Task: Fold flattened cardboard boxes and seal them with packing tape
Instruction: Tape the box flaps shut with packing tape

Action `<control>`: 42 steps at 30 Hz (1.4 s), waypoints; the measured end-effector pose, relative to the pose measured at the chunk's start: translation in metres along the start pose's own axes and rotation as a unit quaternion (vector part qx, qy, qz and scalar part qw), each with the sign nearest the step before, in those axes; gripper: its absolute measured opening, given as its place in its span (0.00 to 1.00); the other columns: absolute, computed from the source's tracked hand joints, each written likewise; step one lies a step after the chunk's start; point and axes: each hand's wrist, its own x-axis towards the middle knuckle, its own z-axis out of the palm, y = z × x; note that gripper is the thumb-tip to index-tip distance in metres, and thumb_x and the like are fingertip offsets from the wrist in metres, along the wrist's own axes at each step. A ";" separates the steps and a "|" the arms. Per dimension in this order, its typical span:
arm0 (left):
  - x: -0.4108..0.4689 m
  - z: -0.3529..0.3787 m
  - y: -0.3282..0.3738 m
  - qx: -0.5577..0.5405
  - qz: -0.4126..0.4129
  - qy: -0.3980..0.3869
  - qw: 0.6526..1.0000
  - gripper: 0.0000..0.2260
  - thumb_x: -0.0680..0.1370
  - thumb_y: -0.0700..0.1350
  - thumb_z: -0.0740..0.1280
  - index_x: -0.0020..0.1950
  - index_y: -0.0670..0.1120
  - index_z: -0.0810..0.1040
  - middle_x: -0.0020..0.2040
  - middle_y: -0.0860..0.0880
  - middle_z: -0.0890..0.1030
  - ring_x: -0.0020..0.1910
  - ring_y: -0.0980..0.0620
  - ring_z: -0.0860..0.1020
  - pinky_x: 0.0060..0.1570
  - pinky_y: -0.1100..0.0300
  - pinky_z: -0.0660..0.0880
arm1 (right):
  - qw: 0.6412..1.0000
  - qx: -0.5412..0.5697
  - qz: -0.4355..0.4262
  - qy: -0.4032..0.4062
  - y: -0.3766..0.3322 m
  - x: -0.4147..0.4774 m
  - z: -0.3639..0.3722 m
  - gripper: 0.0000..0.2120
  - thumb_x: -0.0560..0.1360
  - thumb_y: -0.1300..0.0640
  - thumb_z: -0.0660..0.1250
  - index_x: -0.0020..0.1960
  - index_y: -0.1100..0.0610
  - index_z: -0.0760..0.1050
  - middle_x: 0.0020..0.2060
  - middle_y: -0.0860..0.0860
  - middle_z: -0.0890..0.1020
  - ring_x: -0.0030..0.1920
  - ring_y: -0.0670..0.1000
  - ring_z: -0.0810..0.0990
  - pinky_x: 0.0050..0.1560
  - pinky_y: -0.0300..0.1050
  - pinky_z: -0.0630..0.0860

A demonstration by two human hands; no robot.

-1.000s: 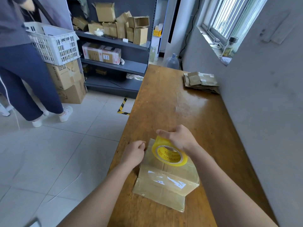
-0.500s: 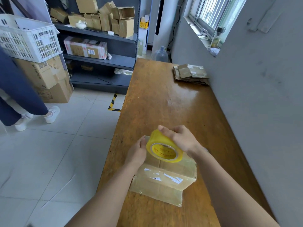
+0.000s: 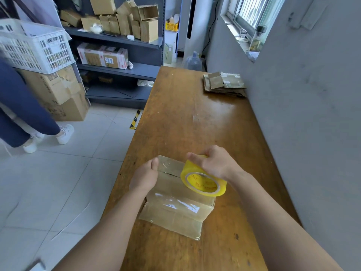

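Note:
A small cardboard box [image 3: 175, 208], folded up and glossy with clear tape, stands on the wooden table [image 3: 195, 118] near its left edge. My left hand [image 3: 145, 176] presses on the box's top left corner, thumb on a strip of tape there. My right hand [image 3: 214, 163] grips a yellow roll of packing tape [image 3: 203, 182] held tilted above the box's top right. A band of clear tape runs from the roll across the top seam toward my left hand.
A stack of flattened cardboard boxes [image 3: 224, 85] lies at the table's far right by the grey wall. Left of the table are a person's legs [image 3: 25, 114], a white plastic crate [image 3: 33, 45] on cartons, and grey shelves [image 3: 121, 67] with boxes.
My right hand has drawn the tape roll rightward across the box top, laying tape over the seam. My left hand stayed on the left corner. The person on the left stepped further left.

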 end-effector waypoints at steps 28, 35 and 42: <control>-0.001 0.000 -0.001 -0.062 0.121 -0.050 0.990 0.19 0.85 0.43 0.50 0.71 0.60 0.68 0.74 0.57 0.65 0.65 0.54 0.73 0.58 0.60 0.71 | 0.991 0.116 0.033 -0.053 0.042 -0.014 -0.025 0.27 0.72 0.33 0.65 0.26 0.53 0.71 0.23 0.48 0.74 0.24 0.45 0.72 0.38 0.45 0.71; 0.003 0.003 -0.003 0.027 0.129 -0.014 0.991 0.16 0.85 0.44 0.50 0.67 0.57 0.71 0.65 0.51 0.76 0.50 0.55 0.74 0.53 0.49 0.76 | 0.998 0.028 0.048 -0.023 0.048 -0.017 -0.025 0.29 0.70 0.30 0.65 0.27 0.54 0.69 0.24 0.48 0.72 0.27 0.48 0.71 0.33 0.46 0.69; 0.004 0.006 0.001 0.041 0.121 -0.008 0.992 0.17 0.84 0.43 0.50 0.65 0.58 0.72 0.60 0.51 0.77 0.47 0.50 0.77 0.48 0.49 0.75 | 0.984 -0.133 0.121 0.001 0.095 -0.036 -0.022 0.29 0.73 0.31 0.61 0.30 0.56 0.72 0.26 0.49 0.72 0.29 0.50 0.72 0.30 0.44 0.64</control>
